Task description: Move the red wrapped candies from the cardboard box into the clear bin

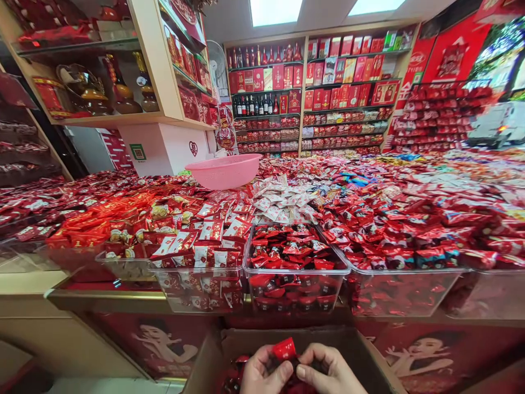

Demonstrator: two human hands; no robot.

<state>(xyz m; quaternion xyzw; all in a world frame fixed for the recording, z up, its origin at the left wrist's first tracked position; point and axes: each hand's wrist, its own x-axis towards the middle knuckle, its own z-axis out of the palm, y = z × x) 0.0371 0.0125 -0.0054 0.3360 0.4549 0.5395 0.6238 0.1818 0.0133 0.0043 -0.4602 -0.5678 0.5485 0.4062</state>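
My left hand point(260, 375) and my right hand point(328, 372) meet at the bottom centre, over an open cardboard box point(205, 364). Both are closed on a bunch of small red wrapped candies point(284, 349), one packet sticking up between the thumbs. More red packets lie in the box under my hands. Straight ahead, a clear plastic bin point(295, 290) holds the same red and black candies, filled below its rim.
Clear bins point(197, 290) of red and white sweets line the counter edge, with heaps of red candy behind. A pink basin point(223, 171) sits on the pile. Shelves point(305, 93) of red boxes and bottles cover the back wall. A counter front with posters point(164, 342) stands before me.
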